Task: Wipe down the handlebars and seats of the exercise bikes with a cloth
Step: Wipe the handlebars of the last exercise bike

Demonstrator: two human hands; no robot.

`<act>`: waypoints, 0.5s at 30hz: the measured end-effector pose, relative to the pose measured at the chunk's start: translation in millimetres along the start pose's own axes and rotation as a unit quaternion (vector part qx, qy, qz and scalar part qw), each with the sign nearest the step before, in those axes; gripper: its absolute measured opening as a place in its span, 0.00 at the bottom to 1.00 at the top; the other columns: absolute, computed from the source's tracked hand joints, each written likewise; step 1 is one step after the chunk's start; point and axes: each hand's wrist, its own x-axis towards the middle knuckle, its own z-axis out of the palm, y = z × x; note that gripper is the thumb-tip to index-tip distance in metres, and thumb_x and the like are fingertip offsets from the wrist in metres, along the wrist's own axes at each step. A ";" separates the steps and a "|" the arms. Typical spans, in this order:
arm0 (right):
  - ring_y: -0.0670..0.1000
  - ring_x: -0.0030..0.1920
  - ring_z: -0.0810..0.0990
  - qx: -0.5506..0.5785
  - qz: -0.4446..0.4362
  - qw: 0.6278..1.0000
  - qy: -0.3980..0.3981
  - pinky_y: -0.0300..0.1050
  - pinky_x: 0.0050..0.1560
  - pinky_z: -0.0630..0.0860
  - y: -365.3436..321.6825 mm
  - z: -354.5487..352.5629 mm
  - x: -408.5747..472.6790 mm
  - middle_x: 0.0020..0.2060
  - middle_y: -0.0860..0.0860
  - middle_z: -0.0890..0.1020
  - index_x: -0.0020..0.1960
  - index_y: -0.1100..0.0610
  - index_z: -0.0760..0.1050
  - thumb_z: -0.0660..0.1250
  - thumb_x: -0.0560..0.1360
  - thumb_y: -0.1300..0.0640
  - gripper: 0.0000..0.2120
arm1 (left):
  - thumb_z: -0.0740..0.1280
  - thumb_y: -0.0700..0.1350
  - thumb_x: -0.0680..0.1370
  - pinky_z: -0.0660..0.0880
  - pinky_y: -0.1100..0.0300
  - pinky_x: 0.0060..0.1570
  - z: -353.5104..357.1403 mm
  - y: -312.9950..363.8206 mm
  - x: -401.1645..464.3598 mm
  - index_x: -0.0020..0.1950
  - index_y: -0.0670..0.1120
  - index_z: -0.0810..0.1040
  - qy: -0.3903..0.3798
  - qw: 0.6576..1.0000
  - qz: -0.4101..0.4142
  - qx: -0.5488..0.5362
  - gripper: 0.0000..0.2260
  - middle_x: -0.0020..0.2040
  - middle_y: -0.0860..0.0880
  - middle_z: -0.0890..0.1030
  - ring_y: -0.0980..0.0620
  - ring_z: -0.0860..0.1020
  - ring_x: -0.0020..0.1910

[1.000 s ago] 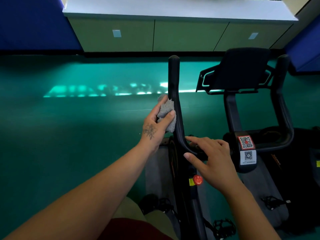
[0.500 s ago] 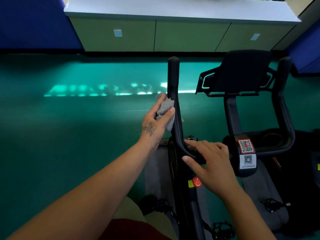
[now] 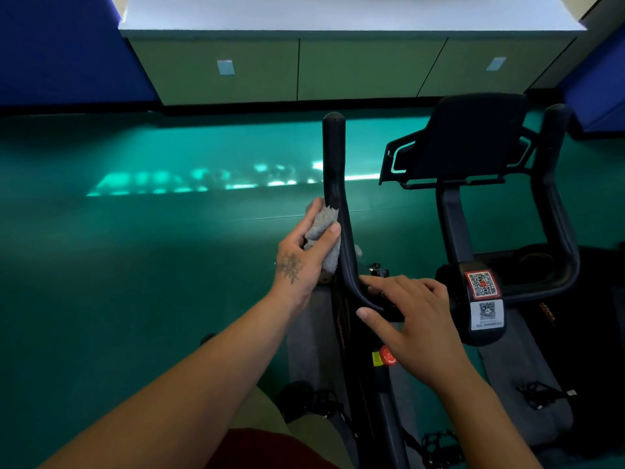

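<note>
Cloth on the handlebar

Cloth point(image 3: 323, 236), grey and fluffy, is being held against the left side of the near handlebar point(image 3: 334, 184). It is being pinched by the left hand point(image 3: 304, 252), with the thumb and fingers curled round it. One cloth is being seen.

The right hand point(image 3: 411, 319) is being rested on the low bend of the same black bar, with its fingers spread apart and nearly straight. Nothing is being held in it.

One exercise bike point(image 3: 372, 384) is being seen in full under the hands. One red knob point(image 3: 387, 356) is being shown on its frame, just under the right hand. Two handlebar arms are being counted: the near one and a far one point(image 3: 558, 184) on the right. One black screen holder point(image 3: 470, 140) is being carried between them. Two code stickers point(image 3: 483, 299) are being shown on the middle post, one red and one white. Two pedals point(image 3: 439, 441) are being seen low down. The seat is not being shown.
</note>
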 end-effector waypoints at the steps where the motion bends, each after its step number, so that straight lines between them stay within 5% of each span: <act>1: 0.44 0.56 0.79 0.000 0.001 1.000 -0.001 0.51 0.65 0.65 0.2 0.0 -0.1 0.54 0.37 0.80 0.70 0.39 0.76 0.62 0.79 0.34 0.22 | 0.76 0.41 0.79 0.72 0.36 0.74 1.4 5.0 7.3 0.79 0.51 0.72 -0.002 1.000 0.001 -0.002 0.30 0.74 0.48 0.78 0.42 0.79 0.71; 10: 0.43 0.56 0.79 0.002 0.000 1.000 0.005 0.48 0.65 0.63 0.0 0.8 -0.8 0.54 0.37 0.80 0.70 0.39 0.76 0.62 0.80 0.34 0.21 | 0.74 0.45 0.76 0.80 0.39 0.64 7.7 12.2 5.7 0.82 0.51 0.68 -0.021 0.999 -0.013 -0.049 0.34 0.71 0.39 0.80 0.40 0.83 0.60; 15: 0.44 0.56 0.79 -0.004 0.001 1.000 0.002 0.48 0.65 0.63 0.6 1.3 -0.4 0.54 0.37 0.80 0.70 0.38 0.76 0.62 0.80 0.34 0.21 | 0.74 0.44 0.78 0.76 0.36 0.70 1.7 -7.3 -9.9 0.80 0.53 0.70 -0.024 0.999 -0.026 -0.042 0.31 0.72 0.43 0.80 0.36 0.78 0.70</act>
